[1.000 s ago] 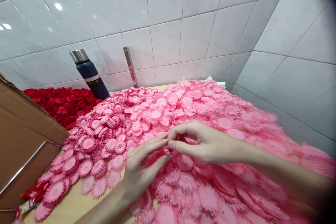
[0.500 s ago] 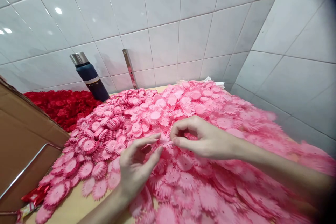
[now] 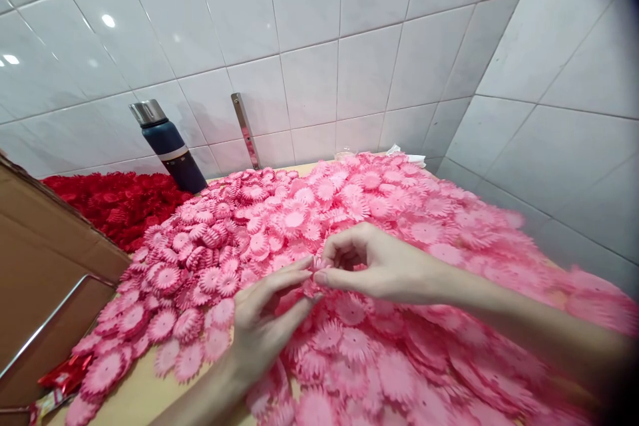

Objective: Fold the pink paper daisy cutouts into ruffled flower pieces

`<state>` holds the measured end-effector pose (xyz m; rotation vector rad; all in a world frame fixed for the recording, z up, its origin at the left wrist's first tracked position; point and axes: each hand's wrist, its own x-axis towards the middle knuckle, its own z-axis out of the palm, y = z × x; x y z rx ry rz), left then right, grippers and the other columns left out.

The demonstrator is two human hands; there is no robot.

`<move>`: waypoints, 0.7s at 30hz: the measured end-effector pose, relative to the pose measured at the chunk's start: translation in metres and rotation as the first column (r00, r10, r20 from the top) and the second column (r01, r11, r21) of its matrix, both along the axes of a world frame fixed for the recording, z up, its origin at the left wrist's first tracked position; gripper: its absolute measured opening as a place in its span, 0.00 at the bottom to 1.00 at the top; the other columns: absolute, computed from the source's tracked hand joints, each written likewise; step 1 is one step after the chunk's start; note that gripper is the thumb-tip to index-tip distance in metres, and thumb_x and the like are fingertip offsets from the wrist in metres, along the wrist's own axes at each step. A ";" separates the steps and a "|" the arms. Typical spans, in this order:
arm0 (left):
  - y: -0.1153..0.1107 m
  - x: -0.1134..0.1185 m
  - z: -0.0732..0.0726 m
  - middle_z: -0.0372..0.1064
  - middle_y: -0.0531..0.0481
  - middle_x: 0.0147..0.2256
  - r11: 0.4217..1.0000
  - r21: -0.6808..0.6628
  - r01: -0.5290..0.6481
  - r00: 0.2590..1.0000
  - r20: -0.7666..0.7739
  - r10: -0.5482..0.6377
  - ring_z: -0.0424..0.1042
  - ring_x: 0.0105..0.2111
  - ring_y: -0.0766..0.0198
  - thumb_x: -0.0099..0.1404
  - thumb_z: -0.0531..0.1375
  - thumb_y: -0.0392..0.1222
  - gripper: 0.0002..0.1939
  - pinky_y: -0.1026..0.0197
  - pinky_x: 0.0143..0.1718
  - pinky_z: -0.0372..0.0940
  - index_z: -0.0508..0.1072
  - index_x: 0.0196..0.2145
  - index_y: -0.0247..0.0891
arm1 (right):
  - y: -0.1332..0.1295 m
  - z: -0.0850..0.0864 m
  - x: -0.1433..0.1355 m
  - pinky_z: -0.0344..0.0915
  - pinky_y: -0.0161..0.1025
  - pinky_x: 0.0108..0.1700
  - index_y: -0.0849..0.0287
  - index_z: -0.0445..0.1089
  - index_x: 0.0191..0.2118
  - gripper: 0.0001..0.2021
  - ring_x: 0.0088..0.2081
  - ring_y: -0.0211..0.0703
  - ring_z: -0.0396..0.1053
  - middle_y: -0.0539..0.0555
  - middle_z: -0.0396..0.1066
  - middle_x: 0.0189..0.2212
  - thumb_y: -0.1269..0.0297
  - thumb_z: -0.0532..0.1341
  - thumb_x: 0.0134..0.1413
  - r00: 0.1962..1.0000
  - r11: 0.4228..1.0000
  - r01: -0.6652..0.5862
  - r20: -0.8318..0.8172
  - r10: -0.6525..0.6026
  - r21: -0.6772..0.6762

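Note:
My right hand (image 3: 372, 263) is closed in a pinch, thumb against forefinger, on a small pink petal disc (image 3: 314, 283) with a fringed edge. From the other side my left hand (image 3: 272, 309) reaches the same disc, its fingers above and its thumb below, pressed around the edge. Much of the disc is hidden by the fingers. Both hands are just above a wide heap of pink petal discs (image 3: 354, 343), flat and fringed, many with a tiny hole in the middle.
Smaller, curled deep-pink discs (image 3: 167, 277) lie in a pile at left. Behind them is a red petal pile (image 3: 120, 203) and a blue bottle (image 3: 174, 156). A cardboard box (image 3: 50, 253) stands at far left, near a red wrapper (image 3: 64, 373). A metal strip (image 3: 244, 130) leans against the tiled wall.
My left hand has come up and right, its fingers moving onto the disc. My right hand has shifted slightly left, so the two hands now meet.

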<state>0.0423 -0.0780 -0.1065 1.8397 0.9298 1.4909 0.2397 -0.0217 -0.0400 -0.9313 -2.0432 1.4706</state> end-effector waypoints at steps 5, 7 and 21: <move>0.000 0.001 0.002 0.75 0.53 0.50 1.000 0.012 -0.004 1.000 0.009 0.004 0.75 0.49 0.62 0.56 0.64 0.21 0.28 0.61 0.52 0.72 0.75 0.48 0.50 | -0.003 -0.003 -0.003 0.58 0.32 0.26 0.60 0.63 0.24 0.07 0.24 0.34 0.63 0.48 0.67 0.21 0.71 0.61 0.49 0.997 0.999 0.046 -0.064 -0.048 -0.026; 0.000 0.003 0.004 0.76 0.53 0.49 1.000 0.010 -0.011 0.999 0.031 0.011 0.76 0.48 0.62 0.56 0.64 0.20 0.27 0.62 0.50 0.73 0.76 0.47 0.49 | -0.004 -0.003 -0.004 0.57 0.32 0.25 0.59 0.61 0.23 0.08 0.23 0.33 0.62 0.47 0.67 0.20 0.72 0.60 0.48 0.996 0.997 0.059 -0.064 -0.062 -0.045; 0.001 0.013 0.018 0.80 0.59 0.35 0.980 -0.185 -0.069 0.964 0.240 0.113 0.80 0.34 0.70 0.55 0.66 0.24 0.17 0.74 0.36 0.75 0.80 0.36 0.47 | -0.002 -0.004 -0.003 0.57 0.35 0.25 0.58 0.58 0.22 0.07 0.24 0.36 0.62 0.50 0.68 0.22 0.73 0.57 0.47 0.999 0.999 0.046 -0.025 -0.045 0.012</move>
